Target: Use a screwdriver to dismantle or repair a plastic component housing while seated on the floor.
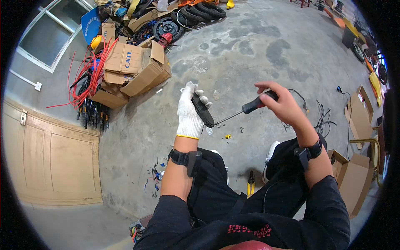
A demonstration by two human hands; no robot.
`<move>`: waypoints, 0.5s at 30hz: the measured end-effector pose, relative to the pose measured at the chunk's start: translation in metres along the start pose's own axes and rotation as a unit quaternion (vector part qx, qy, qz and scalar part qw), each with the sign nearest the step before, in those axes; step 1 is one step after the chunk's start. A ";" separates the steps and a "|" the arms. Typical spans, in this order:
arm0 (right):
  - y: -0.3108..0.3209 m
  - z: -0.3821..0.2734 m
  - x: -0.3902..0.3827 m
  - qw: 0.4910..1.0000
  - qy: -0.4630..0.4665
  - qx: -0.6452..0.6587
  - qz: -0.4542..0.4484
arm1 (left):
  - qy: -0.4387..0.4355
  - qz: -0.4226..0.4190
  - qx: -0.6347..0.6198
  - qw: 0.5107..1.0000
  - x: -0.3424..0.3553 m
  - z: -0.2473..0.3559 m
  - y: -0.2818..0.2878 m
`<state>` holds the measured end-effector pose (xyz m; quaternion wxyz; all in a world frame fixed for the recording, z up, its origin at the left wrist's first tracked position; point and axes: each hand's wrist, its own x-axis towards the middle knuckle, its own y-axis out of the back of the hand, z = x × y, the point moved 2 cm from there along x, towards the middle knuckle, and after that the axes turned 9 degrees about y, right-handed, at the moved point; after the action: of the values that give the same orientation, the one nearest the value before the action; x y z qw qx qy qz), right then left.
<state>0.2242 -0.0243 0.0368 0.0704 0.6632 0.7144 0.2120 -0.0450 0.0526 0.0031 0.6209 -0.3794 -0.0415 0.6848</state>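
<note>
My left hand, in a white knit glove with a yellow cuff edge, is closed around a dark, elongated plastic part. What exactly this part is, I cannot make out. A small pale tab shows by its lower end. Bare and ungloved, my right hand grips the black handle of a screwdriver. The screwdriver's metal shaft slants down to the left, and its tip meets the lower end of the dark part or lies right beside it.
Yellow-handled pliers lie on the concrete floor between my feet, with scraps around. Open cardboard boxes and red cable stand at the left. Tyres are piled at the back. Loose black wires and flattened cardboard lie at right.
</note>
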 end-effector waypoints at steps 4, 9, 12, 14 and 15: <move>-0.001 -0.011 -0.006 0.988 0.120 0.089 0.033 | -0.014 -0.017 0.020 1.000 0.002 0.001 0.000; 0.000 0.003 0.000 0.993 -0.120 0.005 -0.010 | -0.003 -0.010 0.011 1.000 0.002 0.001 0.002; 0.000 -0.007 -0.007 0.998 0.047 0.032 0.003 | -0.010 0.001 0.018 1.000 0.001 0.002 0.001; 0.001 -0.013 -0.007 0.988 0.134 0.070 0.012 | -0.013 0.009 0.019 1.000 0.000 0.002 0.002; 0.002 -0.008 -0.004 0.996 0.047 0.076 -0.013 | -0.014 0.003 0.022 1.000 0.001 0.002 0.002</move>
<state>0.2236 -0.0299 0.0442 -0.0107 0.6463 0.7397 0.1868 -0.0478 0.0540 0.0024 0.6259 -0.3565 -0.0338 0.6928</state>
